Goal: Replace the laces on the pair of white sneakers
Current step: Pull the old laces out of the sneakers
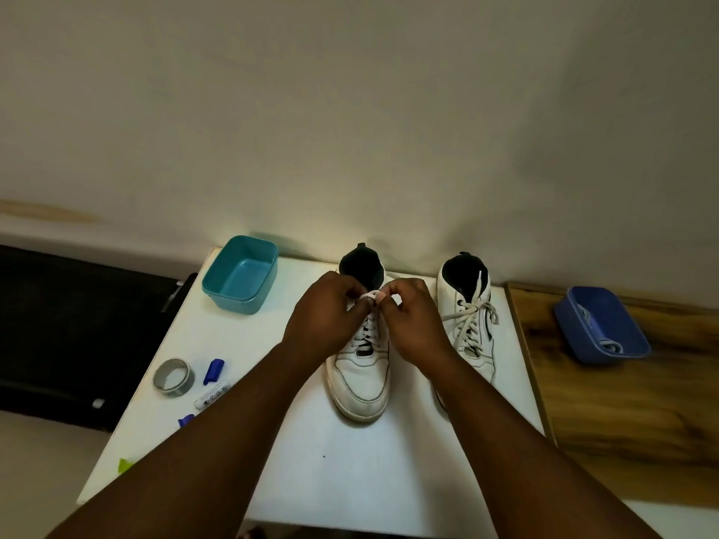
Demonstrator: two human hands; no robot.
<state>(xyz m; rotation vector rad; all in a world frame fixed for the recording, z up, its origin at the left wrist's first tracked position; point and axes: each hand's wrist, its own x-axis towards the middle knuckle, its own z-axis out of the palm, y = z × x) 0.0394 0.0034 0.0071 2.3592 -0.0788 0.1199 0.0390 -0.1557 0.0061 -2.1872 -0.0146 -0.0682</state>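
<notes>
the left hand (330, 305) and right hand (408, 309) both pinch the lace (371, 296) at the top of the left sneaker (362, 367), probably to work its knot.

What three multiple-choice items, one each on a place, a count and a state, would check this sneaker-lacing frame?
1. Where is the teal tub?
A. Back left corner of the white table
B. On the wooden surface
C. Between the sneakers

2. How many white sneakers stand on the table?
A. One
B. Two
C. Three

3. What are the hands doing?
A. Resting flat on the table
B. Lifting the tape roll
C. Both pinching the lace at the top of the left sneaker

Answers: 1 A, it sits left of the sneakers by the wall. 2 B, the left sneaker and right sneaker. 3 C, the left hand and right hand meet on it.
</notes>
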